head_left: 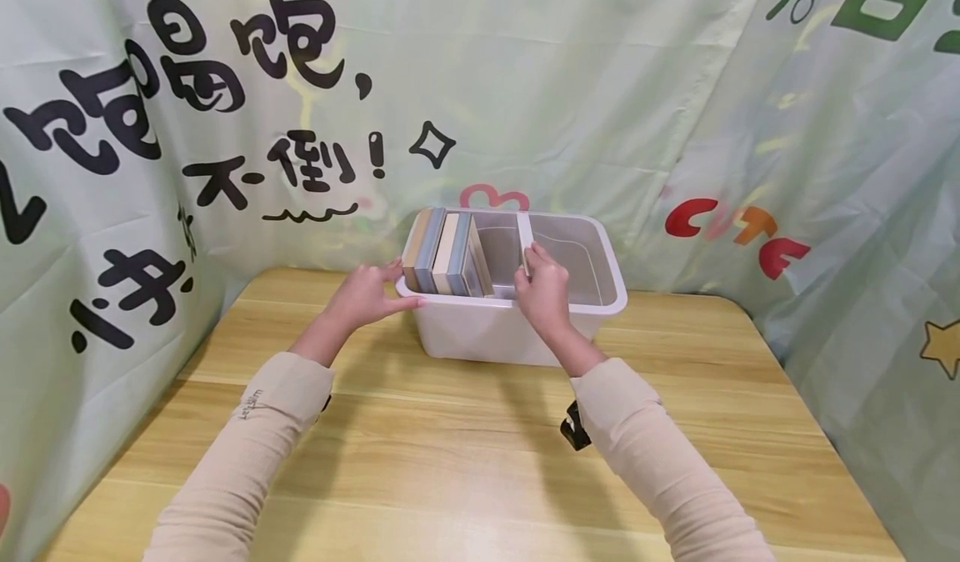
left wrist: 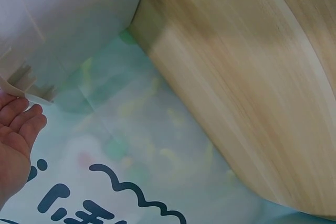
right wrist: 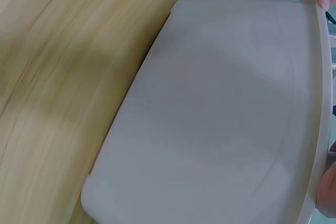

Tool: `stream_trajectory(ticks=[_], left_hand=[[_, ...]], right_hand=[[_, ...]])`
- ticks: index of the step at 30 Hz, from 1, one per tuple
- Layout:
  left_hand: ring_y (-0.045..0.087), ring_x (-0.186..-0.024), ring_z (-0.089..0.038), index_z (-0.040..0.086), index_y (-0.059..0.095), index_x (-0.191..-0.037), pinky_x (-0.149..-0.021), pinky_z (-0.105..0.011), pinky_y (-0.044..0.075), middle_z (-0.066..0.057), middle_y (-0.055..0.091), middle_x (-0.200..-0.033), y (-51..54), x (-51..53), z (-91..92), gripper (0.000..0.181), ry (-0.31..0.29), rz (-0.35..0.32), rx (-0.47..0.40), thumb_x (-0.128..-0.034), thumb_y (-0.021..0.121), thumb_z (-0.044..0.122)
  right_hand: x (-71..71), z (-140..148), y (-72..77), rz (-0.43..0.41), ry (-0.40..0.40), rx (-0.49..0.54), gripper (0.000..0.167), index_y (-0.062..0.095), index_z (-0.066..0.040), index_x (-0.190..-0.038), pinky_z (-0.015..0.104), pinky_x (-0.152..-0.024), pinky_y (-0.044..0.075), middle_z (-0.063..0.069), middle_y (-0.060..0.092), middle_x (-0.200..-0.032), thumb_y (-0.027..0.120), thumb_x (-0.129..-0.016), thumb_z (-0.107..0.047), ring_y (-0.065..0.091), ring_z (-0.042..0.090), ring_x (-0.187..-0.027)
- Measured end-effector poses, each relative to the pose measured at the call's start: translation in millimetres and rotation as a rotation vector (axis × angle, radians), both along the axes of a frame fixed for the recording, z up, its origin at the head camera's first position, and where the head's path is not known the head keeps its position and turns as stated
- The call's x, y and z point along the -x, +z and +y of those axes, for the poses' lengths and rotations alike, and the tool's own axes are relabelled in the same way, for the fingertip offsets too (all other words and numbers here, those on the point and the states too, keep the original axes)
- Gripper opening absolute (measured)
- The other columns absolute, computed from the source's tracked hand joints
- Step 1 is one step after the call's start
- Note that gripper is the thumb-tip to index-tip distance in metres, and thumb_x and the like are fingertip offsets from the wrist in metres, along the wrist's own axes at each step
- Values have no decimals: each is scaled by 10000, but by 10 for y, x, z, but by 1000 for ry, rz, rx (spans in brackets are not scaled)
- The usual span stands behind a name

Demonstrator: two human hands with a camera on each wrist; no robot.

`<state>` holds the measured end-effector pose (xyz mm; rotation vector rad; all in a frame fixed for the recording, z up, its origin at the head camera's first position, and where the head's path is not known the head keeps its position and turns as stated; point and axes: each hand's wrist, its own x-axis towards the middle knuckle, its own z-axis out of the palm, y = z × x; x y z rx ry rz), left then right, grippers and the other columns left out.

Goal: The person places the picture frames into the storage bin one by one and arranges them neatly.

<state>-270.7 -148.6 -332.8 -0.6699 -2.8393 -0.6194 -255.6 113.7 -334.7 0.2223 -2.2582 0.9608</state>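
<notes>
A white plastic storage bin (head_left: 487, 328) stands on the table, its inside split by a white divider (head_left: 524, 227). Several books (head_left: 442, 253) with beige and blue covers stand in its left compartment, the rightmost leaning. My left hand (head_left: 362, 297) grips the bin's left front corner, thumb along the front rim; the left wrist view shows my left fingers (left wrist: 23, 121) at the rim. My right hand (head_left: 544, 288) reaches over the front rim with curled fingers and pinches the divider near its front end. In the right wrist view, my right hand (right wrist: 326, 190) shows only at the edge.
The wooden table (head_left: 450, 462) extends in front of the bin and to both sides. A printed fabric curtain (head_left: 585, 112) with black lettering hangs close behind the bin. A black wrist strap part (head_left: 575, 429) hangs beneath my right sleeve.
</notes>
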Motion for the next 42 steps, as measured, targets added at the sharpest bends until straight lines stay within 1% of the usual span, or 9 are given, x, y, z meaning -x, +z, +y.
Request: stream_trajectory(ticks=[9,14,18,23,28,32,36,39,42], left_hand=[[493,-1189,-403,-72,528,-1244,-933,-465,474,-210,469,-1340,11,-6,-11,758,2,-9,-15,-758,708,480],[481,-1204,-397,-72,525,-1247,-964,-468,454,-213,472,-1334,13,-6,-5,759,1,-4,-13,-756,710,476],[497,-1185,-400,-69,537,-1237,-954,-461,464,-215,479,-1325,-2,3,5,742,0,4,-18,-756,713,467],[480,-1204,-393,-64,530,-1245,-975,-465,446,-213,470,-1331,-4,3,22,753,5,0,-11,-756,708,481],[497,-1190,-389,-69,539,-1234,-967,-466,452,-215,483,-1320,5,-6,18,746,2,16,-20,-752,718,472],[520,-1162,-398,-69,542,-1233,-939,-463,472,-214,486,-1322,1,-7,7,739,1,23,-20,-753,718,465],[515,-1161,-408,-64,529,-1247,-928,-463,478,-211,473,-1335,2,-5,11,749,5,12,-4,-758,708,475],[511,-1165,-409,-65,525,-1250,-931,-465,476,-212,471,-1336,9,-9,19,760,5,9,2,-759,704,486],[519,-1158,-406,-72,527,-1244,-932,-465,476,-212,476,-1330,11,-15,19,762,6,13,0,-757,706,486]], right_hand=[[55,-129,18,-33,-16,69,305,640,100,-1093,454,-922,488,256,608,-1178,586,-805,17,591,388,-1090],[69,-200,62,-128,3,85,335,628,89,-1118,429,-939,484,222,596,-1220,629,-803,-25,581,368,-1115],[64,-254,77,-200,75,4,411,603,63,-1172,405,-952,476,209,559,-1277,687,-820,-131,558,353,-1154],[62,-286,76,-233,144,-57,529,586,38,-1212,393,-946,477,227,516,-1319,733,-783,-234,525,351,-1192],[74,-308,104,-288,184,-105,605,560,28,-1248,392,-993,442,213,489,-1356,739,-755,-272,484,344,-1241],[89,-342,119,-338,207,-194,634,536,10,-1282,395,-1006,431,201,469,-1382,723,-763,-303,476,347,-1251],[91,-386,116,-312,202,-246,587,581,18,-1228,399,-968,466,210,499,-1354,714,-764,-316,520,359,-1203],[93,-421,103,-253,181,-254,471,645,19,-1070,387,-908,506,200,564,-1275,727,-747,-315,593,349,-1101],[91,-463,99,-227,164,-254,404,636,28,-915,376,-834,531,176,605,-1170,741,-730,-316,632,326,-952]])
